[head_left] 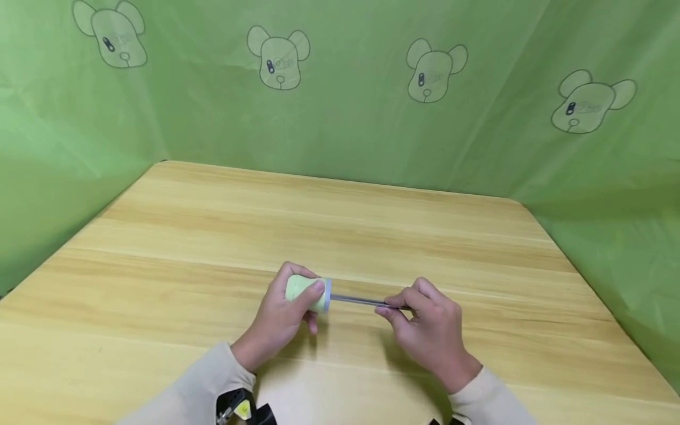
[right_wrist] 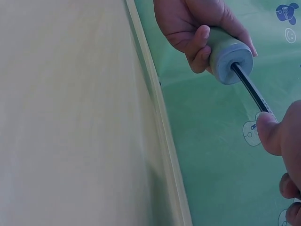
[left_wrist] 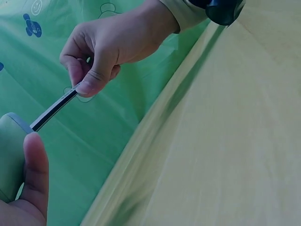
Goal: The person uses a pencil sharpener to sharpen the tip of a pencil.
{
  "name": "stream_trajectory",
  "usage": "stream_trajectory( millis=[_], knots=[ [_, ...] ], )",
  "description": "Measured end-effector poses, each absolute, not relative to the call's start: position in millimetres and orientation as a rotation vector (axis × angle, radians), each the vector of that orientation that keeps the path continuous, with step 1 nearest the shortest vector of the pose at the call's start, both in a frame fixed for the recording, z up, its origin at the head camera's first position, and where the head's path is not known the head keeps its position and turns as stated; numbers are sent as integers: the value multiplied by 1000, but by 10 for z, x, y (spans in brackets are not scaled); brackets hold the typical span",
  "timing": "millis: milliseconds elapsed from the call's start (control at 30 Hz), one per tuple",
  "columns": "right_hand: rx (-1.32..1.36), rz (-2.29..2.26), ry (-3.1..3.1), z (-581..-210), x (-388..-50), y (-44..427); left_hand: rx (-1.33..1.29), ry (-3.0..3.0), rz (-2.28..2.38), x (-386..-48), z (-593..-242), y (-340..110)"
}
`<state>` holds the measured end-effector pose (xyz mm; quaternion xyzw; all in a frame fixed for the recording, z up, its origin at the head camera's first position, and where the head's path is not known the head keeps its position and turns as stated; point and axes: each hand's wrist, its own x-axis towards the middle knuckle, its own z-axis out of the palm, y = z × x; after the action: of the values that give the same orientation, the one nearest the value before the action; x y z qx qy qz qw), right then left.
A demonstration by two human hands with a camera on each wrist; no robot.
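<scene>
My left hand [head_left: 276,321] grips a light green pencil sharpener [head_left: 297,285] that has a pale blue-grey end face. A dark striped pencil [head_left: 357,300] runs from the hole in that face, and its inserted end is hidden. The thumb and fingers of my right hand [head_left: 432,327] pinch the pencil's other end. In the right wrist view the pencil [right_wrist: 251,89] enters the round hole of the sharpener [right_wrist: 221,75] near its middle. Both hands hold these things above the table.
A light wood-grain table [head_left: 265,218] lies below the hands. Green sheeting [head_left: 350,130] with printed bear faces stands along its back and sides. Dark wrist devices [head_left: 244,408] sit at the sleeves.
</scene>
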<state>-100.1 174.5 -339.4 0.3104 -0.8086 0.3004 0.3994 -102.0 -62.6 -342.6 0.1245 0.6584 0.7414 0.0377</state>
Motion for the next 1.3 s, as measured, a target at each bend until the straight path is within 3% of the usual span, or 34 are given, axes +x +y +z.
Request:
stream_trajectory(
  millis=[933,1300],
  knots=[
    [726,913,-2742,-3240,-918,1727,392,2038,2206,-1014,-3441,-594],
    [617,617,-2294,-3331,-910,1649,359,2058,2241,-1027,-3450,-583]
  ],
)
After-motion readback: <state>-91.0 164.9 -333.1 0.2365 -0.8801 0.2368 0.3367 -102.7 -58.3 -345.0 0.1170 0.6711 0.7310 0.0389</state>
